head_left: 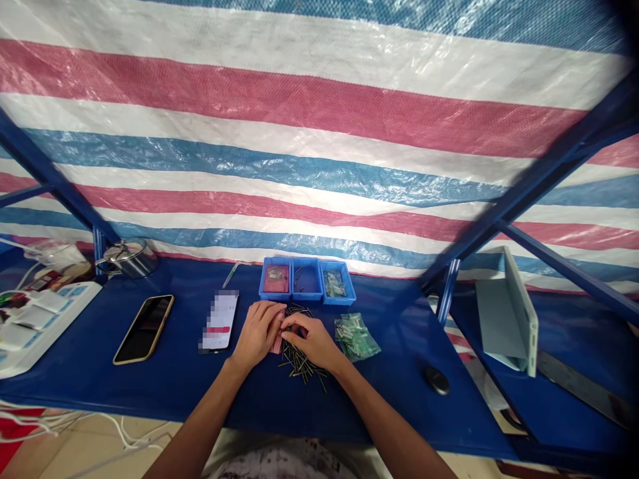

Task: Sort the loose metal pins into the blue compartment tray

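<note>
My left hand point(259, 334) is closed on a small pink plastic bag point(276, 344), which shows between its fingers and my right hand. Thumb and fingers of my right hand point(312, 340) are pinched together at the bag's edge. Whatever they grip is too small to make out. Under and beside my right hand spreads a loose pile of thin, dark and brassy screw-like pins point(304, 366). To the right lie several green-tinted plastic bags point(357, 338) with small pieces inside.
Behind my hands stand three joined blue bins: a left bin point(261, 293) with pink bags, a middle bin point(312, 295) with a few pins, a right bin point(349, 293) with green bags. Two phones point(144, 329), a power strip point(54, 319), a mug point(134, 259) and a mouse point(436, 380) surround them.
</note>
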`<state>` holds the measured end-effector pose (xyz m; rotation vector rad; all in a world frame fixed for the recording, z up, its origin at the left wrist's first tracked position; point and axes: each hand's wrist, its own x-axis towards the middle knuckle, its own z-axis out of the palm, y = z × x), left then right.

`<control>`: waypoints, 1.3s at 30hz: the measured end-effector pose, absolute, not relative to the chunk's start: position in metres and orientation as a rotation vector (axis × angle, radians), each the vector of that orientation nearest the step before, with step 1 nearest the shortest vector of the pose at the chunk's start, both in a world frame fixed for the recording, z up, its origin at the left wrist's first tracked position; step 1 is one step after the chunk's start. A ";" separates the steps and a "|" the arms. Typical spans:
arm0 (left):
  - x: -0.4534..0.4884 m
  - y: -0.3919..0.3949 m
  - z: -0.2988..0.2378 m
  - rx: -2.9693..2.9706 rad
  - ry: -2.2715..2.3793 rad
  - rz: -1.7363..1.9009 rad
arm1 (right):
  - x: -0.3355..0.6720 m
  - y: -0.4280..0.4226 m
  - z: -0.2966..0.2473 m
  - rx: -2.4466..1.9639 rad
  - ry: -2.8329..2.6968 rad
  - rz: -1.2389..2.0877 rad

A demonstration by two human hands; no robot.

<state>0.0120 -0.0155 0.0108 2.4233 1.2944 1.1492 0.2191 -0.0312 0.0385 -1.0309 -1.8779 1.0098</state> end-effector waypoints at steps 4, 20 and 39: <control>0.013 -0.017 0.011 2.409 1.282 1.146 | 0.217 -0.032 0.039 -0.940 -1.888 1.021; 0.014 -0.014 0.007 2.331 1.348 1.111 | 0.242 -0.022 0.026 -1.046 -1.698 0.505; 0.015 -0.013 0.006 2.354 1.369 1.133 | 0.242 -0.009 0.022 -0.979 -1.078 1.083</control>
